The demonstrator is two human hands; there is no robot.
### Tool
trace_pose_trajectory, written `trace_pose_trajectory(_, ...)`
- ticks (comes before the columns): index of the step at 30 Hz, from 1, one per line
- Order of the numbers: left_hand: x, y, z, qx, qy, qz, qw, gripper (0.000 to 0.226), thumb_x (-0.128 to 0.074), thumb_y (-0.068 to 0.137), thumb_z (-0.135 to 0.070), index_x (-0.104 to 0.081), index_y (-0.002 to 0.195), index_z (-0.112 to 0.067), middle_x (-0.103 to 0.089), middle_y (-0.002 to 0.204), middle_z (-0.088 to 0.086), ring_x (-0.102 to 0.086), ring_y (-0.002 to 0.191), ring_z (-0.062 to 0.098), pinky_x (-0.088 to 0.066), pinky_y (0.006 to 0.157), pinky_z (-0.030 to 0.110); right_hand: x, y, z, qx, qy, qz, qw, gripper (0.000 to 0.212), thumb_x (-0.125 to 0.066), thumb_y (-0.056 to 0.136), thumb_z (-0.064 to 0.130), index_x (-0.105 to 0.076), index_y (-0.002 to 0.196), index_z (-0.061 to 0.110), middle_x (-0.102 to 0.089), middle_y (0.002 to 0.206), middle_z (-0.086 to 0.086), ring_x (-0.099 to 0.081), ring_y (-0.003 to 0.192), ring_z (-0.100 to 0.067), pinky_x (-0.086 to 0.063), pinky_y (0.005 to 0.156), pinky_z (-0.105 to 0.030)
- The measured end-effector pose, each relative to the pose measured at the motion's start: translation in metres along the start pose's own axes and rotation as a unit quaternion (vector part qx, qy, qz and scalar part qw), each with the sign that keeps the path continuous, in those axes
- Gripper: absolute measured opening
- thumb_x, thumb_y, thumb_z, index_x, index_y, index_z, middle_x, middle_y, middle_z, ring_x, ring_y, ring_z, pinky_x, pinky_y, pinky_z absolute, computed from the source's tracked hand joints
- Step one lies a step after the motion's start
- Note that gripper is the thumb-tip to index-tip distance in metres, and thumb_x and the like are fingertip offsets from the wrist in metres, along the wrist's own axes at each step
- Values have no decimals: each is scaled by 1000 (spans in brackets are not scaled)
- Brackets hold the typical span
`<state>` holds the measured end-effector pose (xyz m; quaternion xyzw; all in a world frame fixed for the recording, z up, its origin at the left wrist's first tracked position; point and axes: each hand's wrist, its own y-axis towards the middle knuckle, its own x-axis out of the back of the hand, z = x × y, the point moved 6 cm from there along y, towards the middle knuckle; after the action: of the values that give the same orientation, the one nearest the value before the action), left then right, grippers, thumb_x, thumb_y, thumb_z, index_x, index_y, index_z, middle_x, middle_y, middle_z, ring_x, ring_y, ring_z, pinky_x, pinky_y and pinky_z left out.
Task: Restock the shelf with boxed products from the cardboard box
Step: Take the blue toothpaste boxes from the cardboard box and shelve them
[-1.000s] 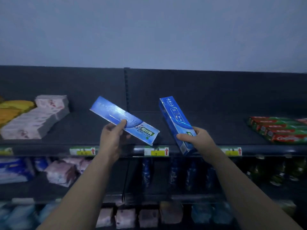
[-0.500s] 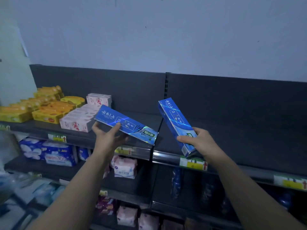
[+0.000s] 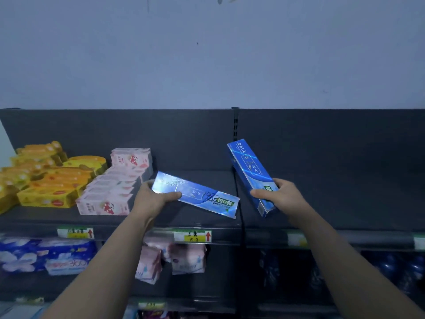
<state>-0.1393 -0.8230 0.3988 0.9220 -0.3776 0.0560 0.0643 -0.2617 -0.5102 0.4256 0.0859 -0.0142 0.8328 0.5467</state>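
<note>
Left grip: on my feed the left grip [image 3: 153, 199] is curled round the left end of the flat blue box [image 3: 207, 196], thumb across its top face, the other fingers hidden beneath
Flat blue box: printed face up, long axis running left to right with the right end lower, low over the top shelf [image 3: 322, 203] just beside the pink boxes [image 3: 110, 192]; I cannot tell whether it touches the board
Right grip: the right grip [image 3: 282, 196] pinches the lower end of the second blue box [image 3: 249, 166], thumb on the front face
Second blue box: in the air, tilted, its far end leaning left towards the dark back panel by the upright seam, well apart from the first box
Top shelf, left: the pink boxes lie in a row front to back, with yellow boxes [image 3: 50, 183] beside them
Shelf edge: a price tag [image 3: 193, 236] with a red arrow sits below the flat blue box
Lower shelf: pink soft packs [image 3: 179, 256] and blue-and-white packs [image 3: 46, 256]
</note>
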Motion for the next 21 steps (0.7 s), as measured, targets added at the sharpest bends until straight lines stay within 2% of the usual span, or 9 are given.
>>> trace_pose_trajectory(2, 4, 13, 4, 13, 43, 21, 999, 90, -94, 38, -40, -56, 115, -11, -68, 107, 2, -65, 95, 19, -52, 90, 38, -5, 0, -3, -8, 6, -13, 1000, 34, -84, 70, 18, -70, 101, 13, -75, 89, -7, -72, 74, -24, -57, 63, -35)
trace_pose_trajectory(4, 2, 26, 8, 15, 69, 35, 997, 97, -93, 31, -47, -57, 114, -12, -68, 107, 2, -66, 95, 20, -52, 89, 39, -9, -1, -4, -12, 17, -18, 1000, 31, -82, 72, 18, -70, 100, 13, -75, 88, -9, -71, 70, -23, -55, 57, -33)
trace_pose_trajectory(8, -9, 48, 13, 10, 73, 52, 996, 75, -90, 57, -31, -53, 119, -9, -66, 109, 5, -63, 97, 23, -50, 87, 36, -13, 6, -5, -19, 24, -35, 999, 19, -69, 83, 13, -70, 101, 8, -74, 79, -5, -68, 64, -18, -50, 58, -28)
trace_pose_trajectory(10, -16, 62, 16, 8, 81, 70, 994, 78, -87, 58, -36, -53, 123, -12, -65, 113, 4, -63, 100, 24, -50, 93, 41, -15, 14, -5, -27, 28, -37, 999, 18, -64, 85, 10, -70, 101, 5, -73, 78, -7, -66, 64, -20, -50, 63, -30)
trace_pose_trajectory(12, -23, 77, 17, 2, 90, 86, 992, 74, -84, 58, -36, -54, 122, -13, -65, 114, 4, -63, 100, 23, -51, 93, 43, -17, 23, -4, -32, 25, -31, 999, 18, -62, 83, 10, -71, 99, 6, -73, 83, -12, -66, 69, -24, -49, 68, -36)
trace_pose_trajectory(16, -32, 97, 14, 4, 108, 80, 991, 53, -82, 70, -23, -58, 115, -10, -66, 109, 4, -64, 96, 22, -48, 82, 33, -21, 47, 0, -19, 3, 1, 1000, 27, -66, 73, 17, -73, 99, 13, -75, 94, -13, -68, 78, -25, -50, 75, -38)
trace_pose_trajectory(19, -36, 114, 14, 7, 130, 57, 990, 45, -82, 71, -19, -60, 108, -10, -68, 105, 4, -65, 92, 21, -49, 81, 33, -20, 67, 5, -6, 6, 23, 1000, 24, -66, 81, 9, -72, 104, 14, -75, 97, -11, -69, 82, -25, -52, 79, -39)
trace_pose_trajectory(21, -40, 126, 14, 0, 145, 42, 989, 43, -84, 69, -19, -63, 105, -9, -69, 103, 5, -65, 91, 22, -50, 83, 33, -19, 81, 7, 0, 0, 34, 999, 24, -66, 83, 7, -71, 106, 14, -75, 97, -8, -69, 83, -23, -53, 77, -36)
